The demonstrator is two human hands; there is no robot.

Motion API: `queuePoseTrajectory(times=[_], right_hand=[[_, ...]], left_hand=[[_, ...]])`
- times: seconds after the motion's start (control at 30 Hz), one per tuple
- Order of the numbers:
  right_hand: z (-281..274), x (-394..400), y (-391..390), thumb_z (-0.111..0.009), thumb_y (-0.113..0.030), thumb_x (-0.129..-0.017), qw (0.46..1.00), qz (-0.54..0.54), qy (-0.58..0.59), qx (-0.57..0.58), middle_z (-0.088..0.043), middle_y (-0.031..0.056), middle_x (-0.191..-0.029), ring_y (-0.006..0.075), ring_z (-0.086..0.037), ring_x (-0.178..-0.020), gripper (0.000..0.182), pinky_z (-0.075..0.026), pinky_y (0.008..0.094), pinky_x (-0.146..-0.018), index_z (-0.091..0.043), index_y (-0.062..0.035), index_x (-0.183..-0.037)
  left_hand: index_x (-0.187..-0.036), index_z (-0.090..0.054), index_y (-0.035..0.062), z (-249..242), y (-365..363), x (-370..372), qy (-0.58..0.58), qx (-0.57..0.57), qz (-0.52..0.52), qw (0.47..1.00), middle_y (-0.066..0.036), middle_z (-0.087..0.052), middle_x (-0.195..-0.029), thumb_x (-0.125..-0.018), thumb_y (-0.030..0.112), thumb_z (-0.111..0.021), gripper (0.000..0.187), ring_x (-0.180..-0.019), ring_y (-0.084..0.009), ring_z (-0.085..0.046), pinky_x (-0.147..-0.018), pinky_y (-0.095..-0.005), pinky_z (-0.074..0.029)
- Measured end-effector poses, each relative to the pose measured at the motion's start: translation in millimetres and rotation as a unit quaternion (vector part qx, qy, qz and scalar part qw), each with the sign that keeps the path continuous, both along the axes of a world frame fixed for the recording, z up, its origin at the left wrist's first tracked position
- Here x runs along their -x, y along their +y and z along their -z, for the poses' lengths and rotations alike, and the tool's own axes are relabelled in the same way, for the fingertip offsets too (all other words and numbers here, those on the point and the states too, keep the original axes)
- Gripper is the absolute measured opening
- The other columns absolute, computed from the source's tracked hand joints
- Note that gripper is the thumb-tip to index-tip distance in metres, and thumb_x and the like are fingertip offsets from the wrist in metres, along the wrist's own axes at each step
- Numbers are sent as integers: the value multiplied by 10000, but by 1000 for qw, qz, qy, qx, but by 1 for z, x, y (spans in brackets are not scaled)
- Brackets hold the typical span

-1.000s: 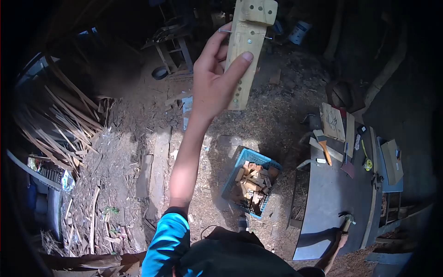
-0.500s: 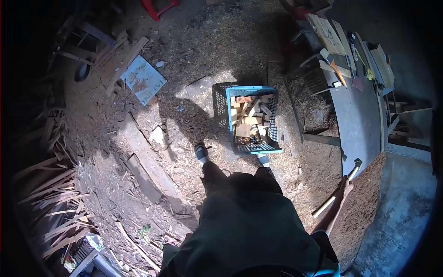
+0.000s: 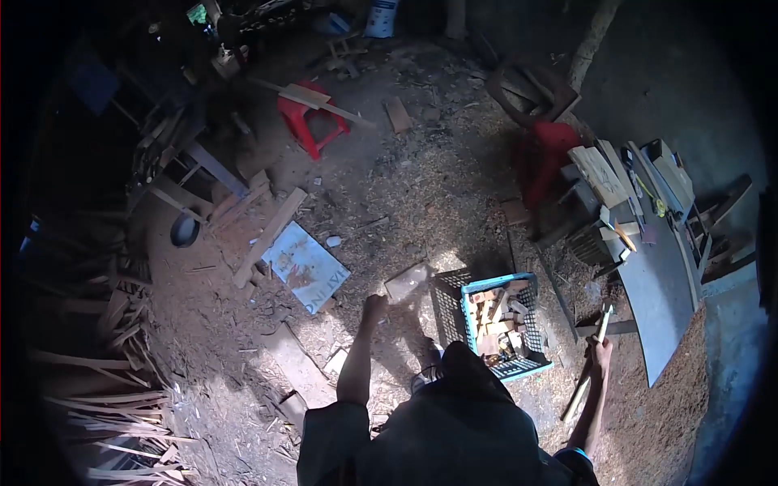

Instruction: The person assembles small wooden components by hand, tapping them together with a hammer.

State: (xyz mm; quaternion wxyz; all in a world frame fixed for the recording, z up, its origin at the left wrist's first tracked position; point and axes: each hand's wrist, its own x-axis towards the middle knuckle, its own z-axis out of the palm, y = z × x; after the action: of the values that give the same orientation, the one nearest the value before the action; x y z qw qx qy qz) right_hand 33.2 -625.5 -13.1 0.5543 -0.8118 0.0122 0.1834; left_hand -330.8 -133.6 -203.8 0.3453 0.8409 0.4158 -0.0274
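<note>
My right hand (image 3: 600,351) is closed around the pale wooden handle of a hammer (image 3: 578,398), which slants upward at my right side. The hammer's head end points away from me, near the long workbench. My left hand (image 3: 374,306) is held out in front over the floor, looking curled and dark, with nothing visible in it. Between my hands, by my feet, a blue plastic crate (image 3: 504,374) stands on the ground with many wood offcuts (image 3: 496,321) inside.
A long bench (image 3: 653,300) at right carries boards and tools. A red stool (image 3: 312,121) with planks on it stands ahead; another red stool (image 3: 551,154) is farther right. A printed blue-white board (image 3: 306,266) lies on the chip-strewn floor. Wood strips (image 3: 113,405) are heaped at left.
My view has swung up and shifted, so more of the room ahead shows. My left arm has come out in front. The hammer is still in my right hand, now more upright.
</note>
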Motion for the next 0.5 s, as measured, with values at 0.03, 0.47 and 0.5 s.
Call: queuePoseTrajectory(times=[0.03,0.47,0.5], right_hand=[[22,-3,9,-583,-92,-723,999,-4,34,13,-445,-5,-488,103,-434,-374,114,-357,253,-354,-499,-60,-652],[247,57,164,-592,-164,-740,908,-52,416,11,-564,53,-595,129,-548,-516,174,-442,284,-464,-597,-9,-819],[236,55,173,-586,-160,-745,912,-21,411,2,-562,52,-594,130,-548,-516,169,-442,283,-461,-595,-9,-821]], left_hand=[[-731,-585,32,-35,23,-46,-167,132,-181,960,-29,-571,-661,-829,199,-544,198,-566,-127,-522,-529,-269,-408],[-781,-642,-2,-106,153,-42,412,301,14,860,-94,-624,-689,-692,298,-643,313,-559,-179,-584,-535,-295,-497],[-756,-625,8,-41,171,9,415,363,22,834,-70,-605,-676,-699,304,-635,302,-539,-165,-558,-501,-282,-478]])
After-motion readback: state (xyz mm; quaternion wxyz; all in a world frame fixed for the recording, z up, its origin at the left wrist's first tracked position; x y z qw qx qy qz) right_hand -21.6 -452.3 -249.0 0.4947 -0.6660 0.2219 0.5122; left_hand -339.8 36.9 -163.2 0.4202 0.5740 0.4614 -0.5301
